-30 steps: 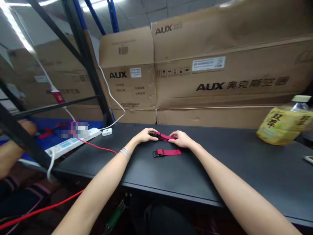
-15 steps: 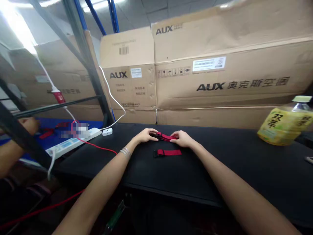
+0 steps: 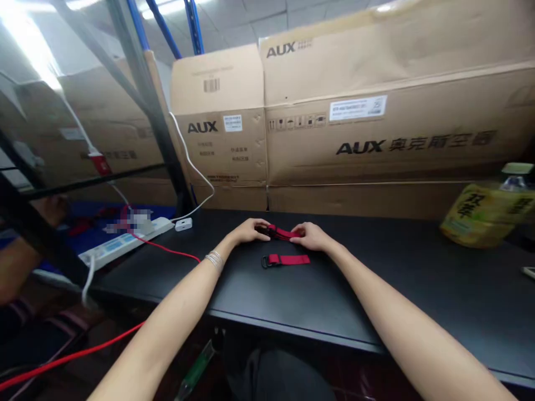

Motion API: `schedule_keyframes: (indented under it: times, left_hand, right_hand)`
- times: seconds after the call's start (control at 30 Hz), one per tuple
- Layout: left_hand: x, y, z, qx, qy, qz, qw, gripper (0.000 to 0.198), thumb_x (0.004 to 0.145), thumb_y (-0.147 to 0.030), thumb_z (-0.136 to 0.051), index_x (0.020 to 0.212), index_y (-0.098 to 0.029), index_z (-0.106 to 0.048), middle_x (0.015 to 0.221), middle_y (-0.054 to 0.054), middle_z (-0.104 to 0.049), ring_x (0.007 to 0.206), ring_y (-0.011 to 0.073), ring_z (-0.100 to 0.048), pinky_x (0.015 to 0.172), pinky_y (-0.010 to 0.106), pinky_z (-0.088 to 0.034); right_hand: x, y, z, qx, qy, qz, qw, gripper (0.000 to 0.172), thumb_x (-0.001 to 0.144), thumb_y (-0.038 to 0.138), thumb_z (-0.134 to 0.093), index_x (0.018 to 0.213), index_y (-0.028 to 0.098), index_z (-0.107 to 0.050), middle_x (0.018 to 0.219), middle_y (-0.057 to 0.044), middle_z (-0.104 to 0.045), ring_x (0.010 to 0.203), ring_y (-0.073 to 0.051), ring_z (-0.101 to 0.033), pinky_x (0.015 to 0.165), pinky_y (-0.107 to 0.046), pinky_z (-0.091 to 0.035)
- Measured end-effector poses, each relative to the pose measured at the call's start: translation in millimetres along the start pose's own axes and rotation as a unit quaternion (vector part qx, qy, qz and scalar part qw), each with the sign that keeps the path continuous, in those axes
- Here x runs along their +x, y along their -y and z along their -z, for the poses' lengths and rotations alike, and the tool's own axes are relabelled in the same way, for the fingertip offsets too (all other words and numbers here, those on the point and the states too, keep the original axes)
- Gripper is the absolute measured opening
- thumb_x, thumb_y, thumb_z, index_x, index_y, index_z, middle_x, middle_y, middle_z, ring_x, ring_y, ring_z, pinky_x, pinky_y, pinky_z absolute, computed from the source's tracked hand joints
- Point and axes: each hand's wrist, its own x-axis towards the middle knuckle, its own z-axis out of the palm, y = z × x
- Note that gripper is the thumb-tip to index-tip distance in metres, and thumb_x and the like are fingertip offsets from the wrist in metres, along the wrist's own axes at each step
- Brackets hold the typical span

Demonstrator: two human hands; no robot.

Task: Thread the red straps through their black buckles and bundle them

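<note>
Left grip: your left hand [image 3: 249,231] is clamping, thumb against fingers, on the dark end of the held strap [image 3: 284,233].
Right grip: your right hand [image 3: 312,236] is pinching the red end of that same strap.
Held strap: it is spanning the gap between your hands close to the far edge of the tabletop [image 3: 376,273]; whether it is touching the surface, you cannot tell.
Nearer strap: a second red strap [image 3: 295,259] is lying flat, apart from your hands, between the held strap and the near edge; its black fittings [image 3: 264,262] are facing the left edge.
Work done: the second strap is carrying its fittings and lying free of you, so you are probably treating it as set aside.
Work left: the held strap is occupying both your hands, which is suggesting unfinished handling; you are seeing too little of its shaded fittings to judge how much remains.
Left edge: a white power strip [image 3: 125,243] is lying along it.
Far edge: a large carton [image 3: 376,161] is standing behind it.
Right end: a yellow-labelled bottle [image 3: 472,217] is standing well apart from your right hand.
</note>
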Motion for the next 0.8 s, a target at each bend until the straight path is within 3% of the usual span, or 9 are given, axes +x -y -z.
schedule_keyframes:
  times: [0.8]
  left_hand:
    - [2.7,4.2,0.5,-0.001,0.001,0.007,1.000,0.053,0.054,-0.018,-0.078,0.104,-0.013,-0.062,0.103,0.011,-0.065,0.097,0.0212,-0.058,0.094,0.038,-0.040]
  right_hand:
    - [1.6,-2.1,-1.1,-0.012,0.009,-0.004,1.000,0.025,0.071,0.031,-0.066,0.091,0.016,-0.067,0.079,-0.004,-0.067,0.069,-0.015,-0.059,0.061,-0.022,-0.043]
